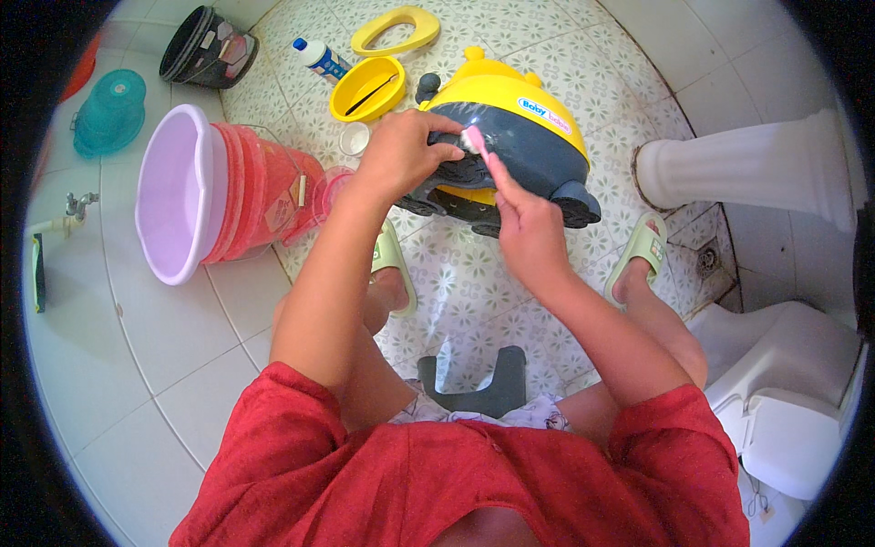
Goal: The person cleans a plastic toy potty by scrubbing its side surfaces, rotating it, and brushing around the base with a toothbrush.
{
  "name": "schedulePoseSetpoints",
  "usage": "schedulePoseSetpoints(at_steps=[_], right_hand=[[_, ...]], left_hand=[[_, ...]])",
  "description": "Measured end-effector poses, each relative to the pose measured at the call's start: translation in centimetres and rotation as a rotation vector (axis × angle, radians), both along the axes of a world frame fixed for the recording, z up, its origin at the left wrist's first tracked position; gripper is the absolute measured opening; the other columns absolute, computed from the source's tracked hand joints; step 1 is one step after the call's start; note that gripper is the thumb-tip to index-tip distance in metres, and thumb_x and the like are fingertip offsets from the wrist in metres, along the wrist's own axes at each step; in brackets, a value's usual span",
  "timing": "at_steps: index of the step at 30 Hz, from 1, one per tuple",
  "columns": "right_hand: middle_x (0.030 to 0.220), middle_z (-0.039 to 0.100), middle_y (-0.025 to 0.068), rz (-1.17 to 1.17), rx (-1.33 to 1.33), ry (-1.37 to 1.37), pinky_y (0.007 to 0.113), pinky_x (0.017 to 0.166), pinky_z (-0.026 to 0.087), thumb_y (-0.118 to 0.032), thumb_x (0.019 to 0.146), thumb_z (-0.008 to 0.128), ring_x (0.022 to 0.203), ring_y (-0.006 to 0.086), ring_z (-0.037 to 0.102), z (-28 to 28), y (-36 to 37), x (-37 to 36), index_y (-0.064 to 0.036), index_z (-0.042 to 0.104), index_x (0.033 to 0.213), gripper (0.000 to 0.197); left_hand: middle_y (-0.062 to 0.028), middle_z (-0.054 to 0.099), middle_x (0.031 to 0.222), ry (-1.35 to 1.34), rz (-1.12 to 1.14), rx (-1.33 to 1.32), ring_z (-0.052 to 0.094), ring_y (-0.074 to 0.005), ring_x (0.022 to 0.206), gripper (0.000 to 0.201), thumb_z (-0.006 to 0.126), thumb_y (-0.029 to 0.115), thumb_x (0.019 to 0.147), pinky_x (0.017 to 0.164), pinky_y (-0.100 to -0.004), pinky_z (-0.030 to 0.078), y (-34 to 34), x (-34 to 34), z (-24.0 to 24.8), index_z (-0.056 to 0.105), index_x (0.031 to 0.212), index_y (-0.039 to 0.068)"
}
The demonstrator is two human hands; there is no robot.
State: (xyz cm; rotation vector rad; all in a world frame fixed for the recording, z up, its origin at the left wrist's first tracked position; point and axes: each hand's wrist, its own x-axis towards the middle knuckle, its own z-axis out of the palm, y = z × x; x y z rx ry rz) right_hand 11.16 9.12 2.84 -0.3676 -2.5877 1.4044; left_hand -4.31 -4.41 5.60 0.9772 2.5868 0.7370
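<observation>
A yellow and dark grey child's potty (510, 123), shaped like a toy vehicle with wheels, lies tilted on the floor between my feet and the far wall. My right hand (529, 223) is closed round a pink-handled brush (478, 141) like a toothbrush. Its white bristles touch the potty's dark grey side, where a wet, whitish smear shows. At the potty's left edge, my left hand (401, 155) grips the dark body, thumb and forefinger spread close to the bristles. Its other fingers are partly hidden.
Left stand a red bucket (251, 196) bearing a lilac basin (169, 196), and a black bucket (214, 55). Beyond are a yellow bowl (394, 98) holding a thin dark stick, a white-blue bottle (321, 60) and a yellow seat ring (401, 18). A white pedestal (743, 159) stands right.
</observation>
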Motion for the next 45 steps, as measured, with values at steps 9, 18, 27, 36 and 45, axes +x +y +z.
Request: schedulePoseSetpoints(at_steps=[9, 18, 27, 36, 45], right_hand=[[0.082, 0.063, 0.0268, -0.047, -0.043, 0.029, 0.050, 0.066, 0.048, -0.002, 0.088, 0.052, 0.077, 0.0428, 0.063, -0.2, -0.4, 0.3, -0.0103, 0.048, 0.137, 0.050], [0.081, 0.061, 0.0285, -0.107, -0.129, -0.064, 0.048, 0.067, 0.048, -0.003, 0.089, 0.052, 0.076, 0.0444, 0.062, -1.0, 0.4, 0.6, -0.0109, 0.046, 0.139, 0.051], [0.085, 0.062, 0.0284, -0.128, -0.200, -0.072, 0.047, 0.071, 0.049, -0.004, 0.090, 0.052, 0.080, 0.0437, 0.062, -0.4, -0.4, 0.8, -0.0114, 0.045, 0.139, 0.051], [0.084, 0.063, 0.0280, -0.116, -0.156, -0.115, 0.048, 0.072, 0.049, -0.005, 0.089, 0.051, 0.079, 0.0441, 0.062, -0.2, 0.2, 0.1, -0.0123, 0.043, 0.141, 0.053], [0.084, 0.061, 0.0294, -0.132, -0.202, -0.122, 0.047, 0.069, 0.048, -0.005, 0.090, 0.051, 0.079, 0.0442, 0.062, -0.8, 0.0, 0.1, -0.0121, 0.043, 0.141, 0.052]], left_hand=[[-0.0098, 0.070, 0.081, -0.146, 0.082, 0.034, 0.060, -0.0135, 0.052, 0.027, 0.073, 0.009, 0.078, 0.049, -0.0297, 0.049, 0.6, 0.3, 0.3, 0.071, 0.105, 0.005], [-0.0099, 0.070, 0.081, -0.114, 0.056, 0.024, 0.062, -0.0134, 0.056, 0.028, 0.074, 0.009, 0.078, 0.053, -0.0302, 0.051, 0.6, 0.0, 0.3, 0.071, 0.105, 0.004], [-0.0116, 0.071, 0.086, -0.035, 0.032, 0.024, 0.064, -0.0160, 0.058, 0.028, 0.074, 0.010, 0.077, 0.055, -0.0299, 0.052, 0.6, 0.1, 0.0, 0.071, 0.104, 0.006], [-0.0096, 0.072, 0.089, -0.095, 0.062, -0.034, 0.063, -0.0149, 0.056, 0.029, 0.074, 0.009, 0.077, 0.055, -0.0303, 0.052, 1.0, 0.2, 0.5, 0.071, 0.105, 0.006], [-0.0141, 0.069, 0.107, -0.099, 0.051, -0.053, 0.069, -0.0237, 0.091, 0.032, 0.075, 0.012, 0.075, 0.081, -0.0330, 0.052, 1.1, 0.3, 0.9, 0.070, 0.107, 0.006]])
